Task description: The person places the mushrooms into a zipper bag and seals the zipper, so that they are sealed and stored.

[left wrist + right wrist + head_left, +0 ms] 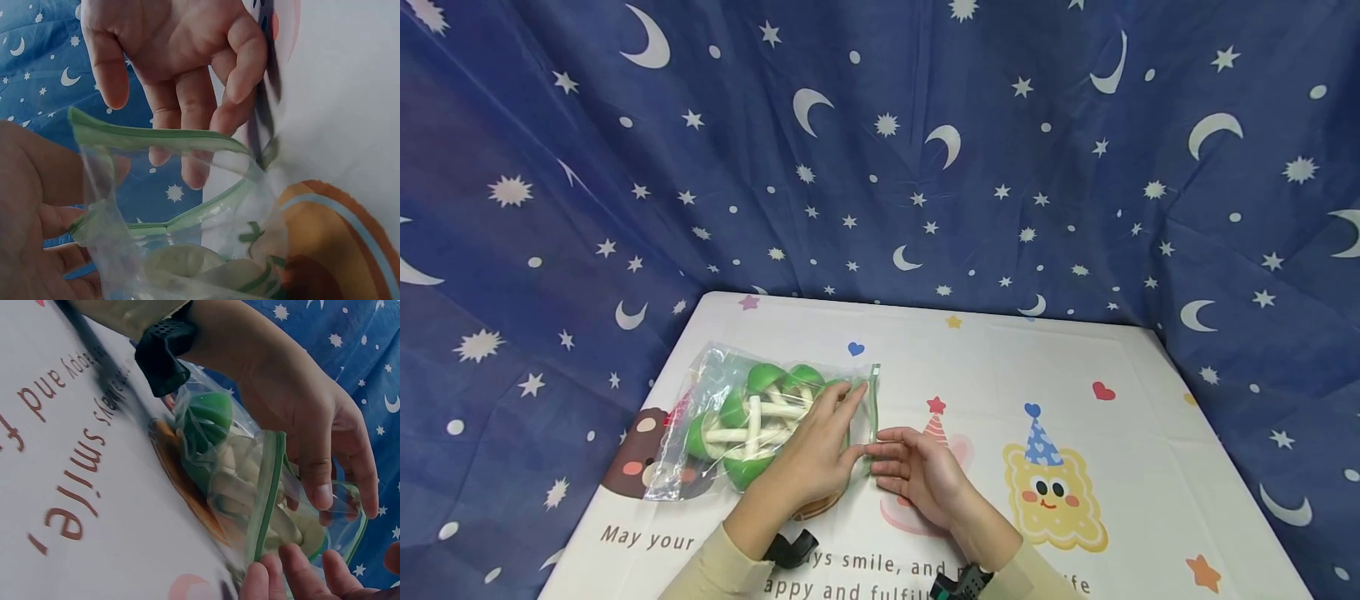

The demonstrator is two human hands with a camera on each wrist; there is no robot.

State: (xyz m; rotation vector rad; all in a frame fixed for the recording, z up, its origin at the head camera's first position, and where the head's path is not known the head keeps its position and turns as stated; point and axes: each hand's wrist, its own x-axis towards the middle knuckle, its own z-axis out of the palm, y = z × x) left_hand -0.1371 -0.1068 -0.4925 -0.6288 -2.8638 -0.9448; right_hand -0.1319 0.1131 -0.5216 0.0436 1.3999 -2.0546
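Observation:
A clear zip bag [703, 387] lies on its side on the left of the table, holding several toy mushrooms [765, 377] with green caps and white stems. Its mouth faces right, edged by a green zip strip [874, 404], and gapes in both wrist views. My left hand [812, 454] reaches across the bag near the mouth, fingers extended and thumb pointing toward the right hand. At the mouth's near end, my right hand [925, 475] has its palm turned toward the bag. Its loosely straight fingertips [290, 553] meet the green edge.
The white tablecloth [1037, 358] carries printed cartoon figures and lettering. Behind and on both sides of the table hangs a blue curtain [865, 167] with moons and stars. Dark straps [792, 550] sit on both wrists.

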